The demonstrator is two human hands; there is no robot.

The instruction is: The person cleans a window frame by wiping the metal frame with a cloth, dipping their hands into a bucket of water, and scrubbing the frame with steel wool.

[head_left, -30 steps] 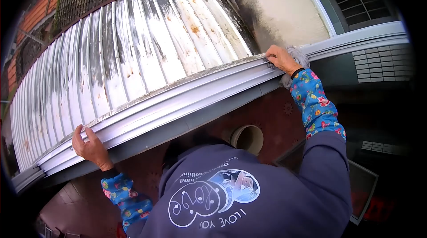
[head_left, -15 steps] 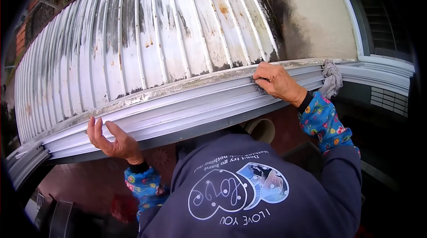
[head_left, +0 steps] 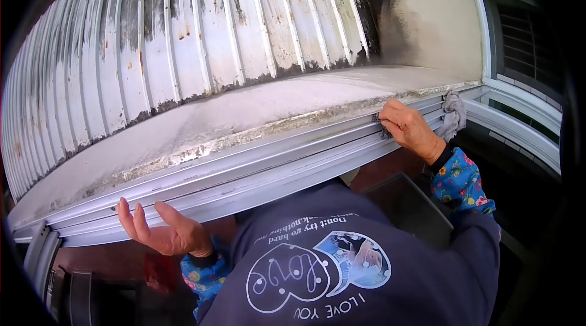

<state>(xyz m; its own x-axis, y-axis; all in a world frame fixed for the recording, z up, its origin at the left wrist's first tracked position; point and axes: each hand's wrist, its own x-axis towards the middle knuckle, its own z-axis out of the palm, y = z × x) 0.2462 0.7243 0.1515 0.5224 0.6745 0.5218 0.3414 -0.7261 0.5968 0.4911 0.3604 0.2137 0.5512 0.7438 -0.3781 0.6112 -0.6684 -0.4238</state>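
My right hand [head_left: 409, 129] is closed on a dark grey steel wool scrubber [head_left: 383, 126], pressed to the aluminium window track [head_left: 281, 167]. Most of the scrubber is hidden by my fingers. Toward the track's left end, my left hand [head_left: 163, 228] is open, palm up, with fingers apart and resting at the outer edge of the track. It holds nothing that I can see. Just right of my right hand, a crumpled grey cloth [head_left: 453, 115] hangs over the track.
Beyond the track lies a weathered concrete ledge [head_left: 244, 106], then a stained corrugated metal roof [head_left: 177, 27]. A stained wall [head_left: 433, 21] and a window frame [head_left: 519, 109] stand at right. Below the track at left is a red object [head_left: 160, 272].
The view has shifted and tilted, showing more of the ledge. My right hand has slid a little right along the track with the scrubber. My left hand remains open at the track's edge.
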